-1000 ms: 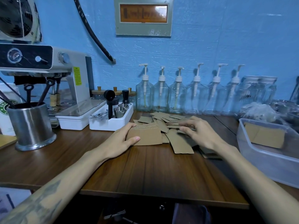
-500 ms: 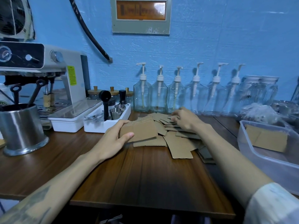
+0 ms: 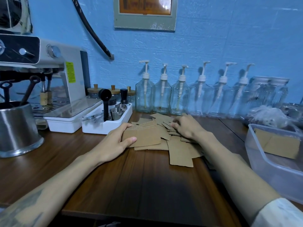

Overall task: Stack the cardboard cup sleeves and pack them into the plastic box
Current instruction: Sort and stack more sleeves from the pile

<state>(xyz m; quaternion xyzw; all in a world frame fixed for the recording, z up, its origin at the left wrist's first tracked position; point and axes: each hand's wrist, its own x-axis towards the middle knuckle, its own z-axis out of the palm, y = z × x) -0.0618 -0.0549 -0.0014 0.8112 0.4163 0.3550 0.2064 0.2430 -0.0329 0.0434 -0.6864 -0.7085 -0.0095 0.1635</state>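
Head view: a small stack of cardboard sleeves (image 3: pixel 141 136) is held by the left hand (image 3: pixel 114 143), thumb on top, above the loose sleeves (image 3: pixel 173 141) on the wooden table (image 3: pixel 147 185), where the right hand (image 3: pixel 186 126) rests with fingers bent on the pile. Gathering appears to be in hand; another sleeve must next be picked and added squarely before the stack is carried to the plastic box (image 3: pixel 270 164) at the right, where some sleeves already lie.

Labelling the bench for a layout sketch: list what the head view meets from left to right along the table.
Steel pot → espresso machine → white tray → left hand → stack of sleeves → right hand → plastic box.
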